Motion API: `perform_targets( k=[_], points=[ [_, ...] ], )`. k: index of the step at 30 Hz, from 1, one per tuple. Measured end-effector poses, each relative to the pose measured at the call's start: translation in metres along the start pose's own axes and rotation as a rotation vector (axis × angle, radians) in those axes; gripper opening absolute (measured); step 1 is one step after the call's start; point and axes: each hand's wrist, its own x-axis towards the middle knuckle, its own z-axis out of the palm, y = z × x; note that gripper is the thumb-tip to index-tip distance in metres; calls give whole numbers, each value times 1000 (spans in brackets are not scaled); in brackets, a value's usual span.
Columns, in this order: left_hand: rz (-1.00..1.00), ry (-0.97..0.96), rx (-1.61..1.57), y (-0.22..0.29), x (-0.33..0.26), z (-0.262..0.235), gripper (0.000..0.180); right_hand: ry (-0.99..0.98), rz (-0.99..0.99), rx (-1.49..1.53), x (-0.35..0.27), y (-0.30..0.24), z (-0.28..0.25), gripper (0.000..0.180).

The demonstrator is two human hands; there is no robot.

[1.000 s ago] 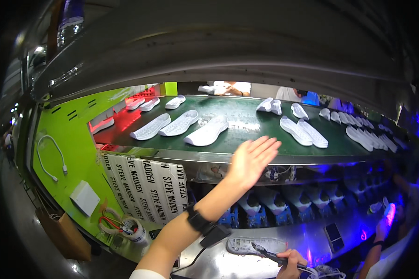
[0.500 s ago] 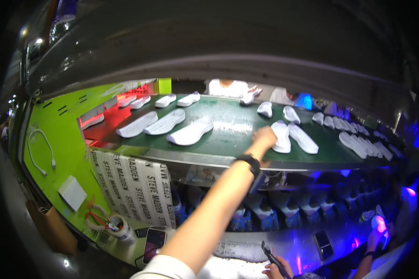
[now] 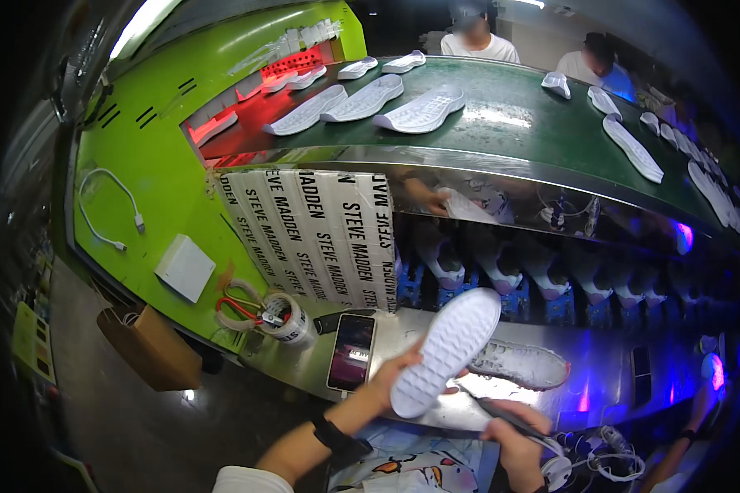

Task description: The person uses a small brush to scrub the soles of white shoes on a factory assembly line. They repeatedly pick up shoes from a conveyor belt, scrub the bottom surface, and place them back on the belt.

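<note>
My left hand [image 3: 399, 370] grips a white shoe sole [image 3: 452, 345] by its edge, with the ridged tread facing up, above the metal bench. Around a slim black hand tool [image 3: 506, 412] the fingers of my right hand [image 3: 518, 435] are closed; its tip points toward the lower edge of the held sole. What kind of tool it is cannot be made out. Just behind the held sole, a greyish, worn-looking sole [image 3: 522, 364] lies on the bench, partly covered by it.
Beyond the bench runs a green conveyor belt [image 3: 510, 144] bearing several white soles [image 3: 423, 111]. A phone [image 3: 353, 352], a tape roll holding tools [image 3: 292, 324] and a printed cardboard panel [image 3: 321, 238] stand at left. Dark shoes line the shelf below. A co-worker's arm shows at right.
My left hand has come back from the belt with one of the two near white soles. My right hand has risen into fuller view with the black tool. The view has tilted down.
</note>
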Motion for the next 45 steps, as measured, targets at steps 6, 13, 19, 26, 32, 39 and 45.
perform_targets(
  k=[6,13,19,26,32,39,45],
  points=[
    [-168,44,-694,-70,-19,-79,58,92,-437,-559,34,49,37,22],
    [1,-16,-493,-36,-15,-44,58,78,-171,-296,43,29,61,24],
    [58,32,-341,-30,-2,-50,59,-298,-288,-444,33,14,59,27],
    [-387,76,-128,7,16,-27,51,-615,69,-282,40,-9,33,28],
    [-780,103,442,8,50,-6,38,-757,-357,-714,44,-26,20,27],
    [-868,46,575,13,48,-51,49,-724,-337,-576,42,-29,-17,23],
    [-69,27,-289,-44,26,2,63,-241,31,-363,35,-20,7,21]
  ],
)
